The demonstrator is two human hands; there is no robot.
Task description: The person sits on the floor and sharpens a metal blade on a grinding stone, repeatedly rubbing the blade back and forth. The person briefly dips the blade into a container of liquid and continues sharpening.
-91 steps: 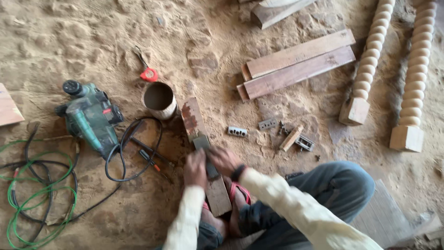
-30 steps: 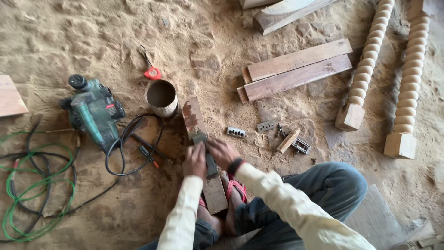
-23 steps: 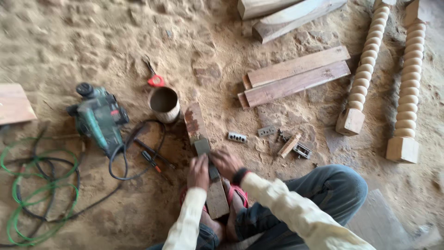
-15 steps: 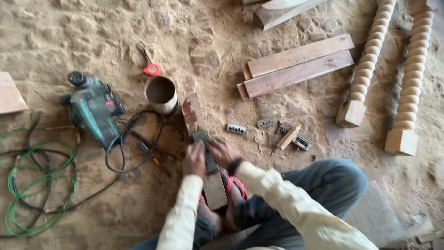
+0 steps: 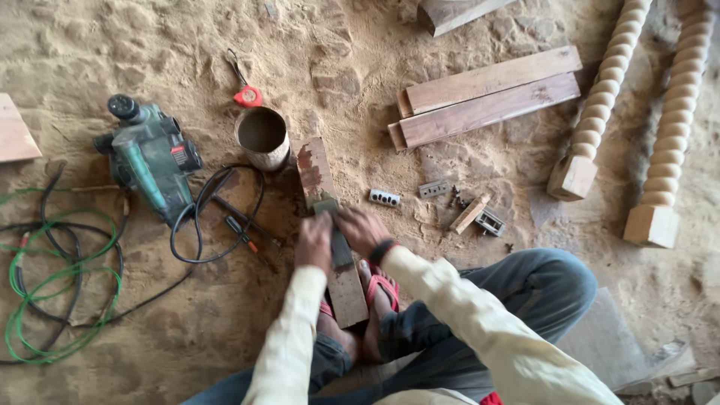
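I sit on sandy ground with a long wooden plank [image 5: 315,166] pinned under my sandalled feet. A flat dark grey metal blade [image 5: 335,238] lies on the plank. My left hand [image 5: 313,241] presses on the blade's left side and my right hand [image 5: 360,229] on its right side, fingers curled over it. The far end of the plank has a reddish-brown stain and points at a tin can [image 5: 262,138].
A green power planer [image 5: 150,161] with black cord and a green cable [image 5: 41,307] lie at left. Screwdrivers [image 5: 238,225] rest near the cord. Small metal parts [image 5: 384,197] lie at right, two planks [image 5: 487,97] and two spiral-turned posts [image 5: 600,97] beyond.
Both hands stay on the blade and shift slightly back and forth along the plank. The view wobbles; nothing else has moved.
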